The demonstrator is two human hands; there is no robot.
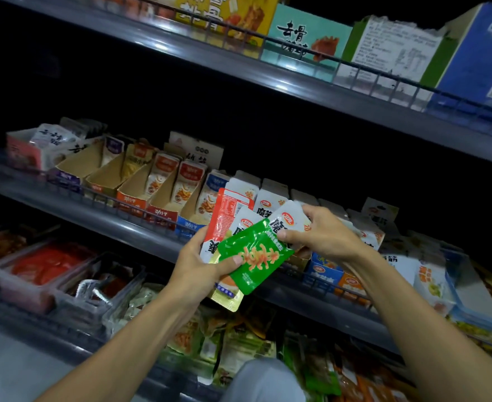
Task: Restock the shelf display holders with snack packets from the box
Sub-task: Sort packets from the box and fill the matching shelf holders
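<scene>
Grey metal shelving unit [268,79], three tiers in view, each fronted by a low wire rail.

Top tier: large printed cartons, one teal carton [305,36] and one blue carton [482,53] among them.

Middle tier: row of angled cardboard display holders [140,184] with sloping sides, standing side by side behind the rail. The left holders sit low on stock, showing bare brown card inside; the white-and-orange packets [186,181] in them stand upright. The holders to the right are fuller.

Bottom tier: clear plastic trays [50,271] with red contents, and loose mixed packets [239,343].

Fan of snack packets, held in front of the middle tier:
- Red-and-white flat foil packet [224,210], printed label panel facing out, rearmost.
- White glossy packet with black characters [289,220], pinched at its top edge by the right hand [323,236], thumb in front.
- Green glossy sachet with an orange food picture [253,253], tilted, frontmost.
- Gold-edged packet [227,297], lowest, partly hidden.

Left hand [198,265] grips the fan from below, thumb pressed on the green sachet.
</scene>
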